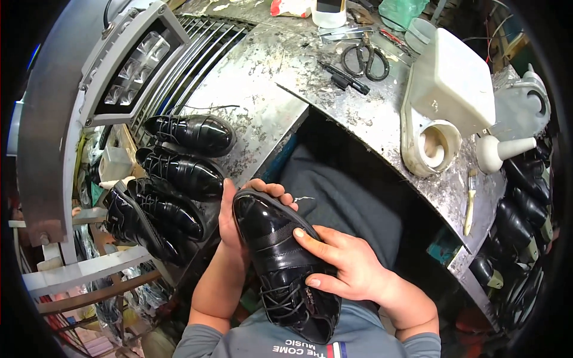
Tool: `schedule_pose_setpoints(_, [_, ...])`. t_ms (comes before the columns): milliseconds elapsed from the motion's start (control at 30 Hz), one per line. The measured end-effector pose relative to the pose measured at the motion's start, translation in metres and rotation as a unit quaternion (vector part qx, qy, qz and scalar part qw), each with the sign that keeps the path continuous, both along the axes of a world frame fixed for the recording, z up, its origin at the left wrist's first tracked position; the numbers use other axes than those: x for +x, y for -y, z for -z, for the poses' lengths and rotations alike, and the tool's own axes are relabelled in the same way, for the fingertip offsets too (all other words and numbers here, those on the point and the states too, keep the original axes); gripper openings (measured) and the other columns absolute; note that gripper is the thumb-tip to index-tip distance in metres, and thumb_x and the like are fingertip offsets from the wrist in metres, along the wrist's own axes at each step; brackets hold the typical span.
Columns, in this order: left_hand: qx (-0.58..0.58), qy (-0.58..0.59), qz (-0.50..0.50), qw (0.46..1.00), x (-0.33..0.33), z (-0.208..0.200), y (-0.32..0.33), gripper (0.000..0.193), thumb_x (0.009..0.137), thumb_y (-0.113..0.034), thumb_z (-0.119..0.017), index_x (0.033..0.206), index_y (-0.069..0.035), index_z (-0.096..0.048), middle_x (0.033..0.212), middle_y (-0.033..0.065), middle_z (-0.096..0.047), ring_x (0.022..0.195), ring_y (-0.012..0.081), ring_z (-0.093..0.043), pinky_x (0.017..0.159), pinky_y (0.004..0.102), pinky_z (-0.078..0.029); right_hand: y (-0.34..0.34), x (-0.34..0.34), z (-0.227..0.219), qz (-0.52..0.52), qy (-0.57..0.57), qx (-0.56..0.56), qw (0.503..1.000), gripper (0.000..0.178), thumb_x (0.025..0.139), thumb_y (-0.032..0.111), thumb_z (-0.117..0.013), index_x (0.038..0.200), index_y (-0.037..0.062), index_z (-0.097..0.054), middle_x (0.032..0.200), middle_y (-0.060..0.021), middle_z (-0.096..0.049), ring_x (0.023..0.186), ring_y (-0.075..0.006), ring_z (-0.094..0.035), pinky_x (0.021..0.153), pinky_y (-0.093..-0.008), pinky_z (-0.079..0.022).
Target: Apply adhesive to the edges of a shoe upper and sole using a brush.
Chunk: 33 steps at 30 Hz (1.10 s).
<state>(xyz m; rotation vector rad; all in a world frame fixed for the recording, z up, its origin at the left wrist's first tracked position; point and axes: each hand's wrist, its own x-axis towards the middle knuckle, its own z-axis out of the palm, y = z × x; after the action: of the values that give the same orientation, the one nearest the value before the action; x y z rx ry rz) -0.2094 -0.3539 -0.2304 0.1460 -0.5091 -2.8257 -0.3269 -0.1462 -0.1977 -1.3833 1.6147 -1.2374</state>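
Between my two hands is a shiny black lace-up dress shoe (277, 256), its toe pointing away from me and its heel close to my shirt. My left hand (239, 215) wraps round the toe end from the left, with fingertips showing past the sole's far edge. From the right, my right hand (343, 259) grips the shoe's side, thumb and forefinger lying on the upper. Several matching black shoes (191, 134) stand to the left on the metal bench (250, 89), most with toes facing right. One of them leans tilted against its neighbour.
A lamp (137, 65) stands at upper left. Black scissors (365, 59) and a dark pen-like tool (343, 77) lie on the far bench. At right are a white plastic container (456, 80), a white cup-shaped holder (433, 146), a brush (470, 203) and black shoe forms (513, 221).
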Motion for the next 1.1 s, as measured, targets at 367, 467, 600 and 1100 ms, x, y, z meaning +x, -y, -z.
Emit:
schedule_pose_setpoints(367, [0.005, 0.019, -0.004, 1.0, 0.004, -0.001, 0.004, 0.068, 0.102, -0.055, -0.023, 0.126, -0.001, -0.056, 0.123, 0.0192, -0.06, 0.123, 0.036, -0.052, 0.109, 0.0518, -0.038, 0.005, 0.009, 0.04, -0.031, 0.218, -0.022, 0.975, 0.074, 0.093, 0.046, -0.056, 0.148, 0.0005, -0.035, 0.144, -0.0272, -0.042, 0.136, -0.0378, -0.039, 0.111, -0.0398, -0.031])
schedule_pose_setpoints(467, [-0.008, 0.153, -0.011, 0.988, -0.013, -0.026, -0.011, 0.07, 0.099, -0.055, -0.032, 0.143, -0.001, -0.039, 0.147, 0.0224, -0.041, 0.137, 0.0336, -0.039, 0.114, 0.0497, -0.032, -0.009, 0.039, 0.065, 0.094, 0.529, -0.062, 0.841, 0.084, 0.095, 0.054, -0.049, 0.154, 0.0028, -0.019, 0.155, -0.0183, -0.029, 0.14, -0.0313, -0.035, 0.116, -0.0409, -0.024])
schedule_pose_setpoints(600, [-0.068, 0.129, 0.038, 0.989, 0.011, -0.004, -0.033, 0.065, 0.096, -0.035, -0.043, 0.151, -0.004, -0.026, 0.148, 0.0132, -0.041, 0.135, 0.0249, -0.041, 0.113, 0.0407, -0.032, -0.006, 0.044, 0.072, 0.1, 0.708, -0.047, 0.697, 0.094, 0.093, 0.063, -0.047, 0.155, 0.005, -0.007, 0.158, -0.0164, -0.021, 0.143, -0.0304, -0.029, 0.12, -0.0431, -0.02])
schedule_pose_setpoints(1100, [0.005, 0.153, 0.052, 0.987, 0.023, 0.023, -0.051, 0.049, 0.1, -0.032, -0.051, 0.138, -0.002, -0.045, 0.128, 0.0093, -0.059, 0.117, 0.0212, -0.057, 0.103, 0.0372, -0.043, 0.005, 0.053, 0.035, 0.163, 0.529, -0.037, 0.832, 0.09, 0.095, 0.067, -0.027, 0.155, 0.0061, 0.001, 0.159, -0.0176, -0.014, 0.144, -0.0297, -0.025, 0.117, -0.0436, -0.021])
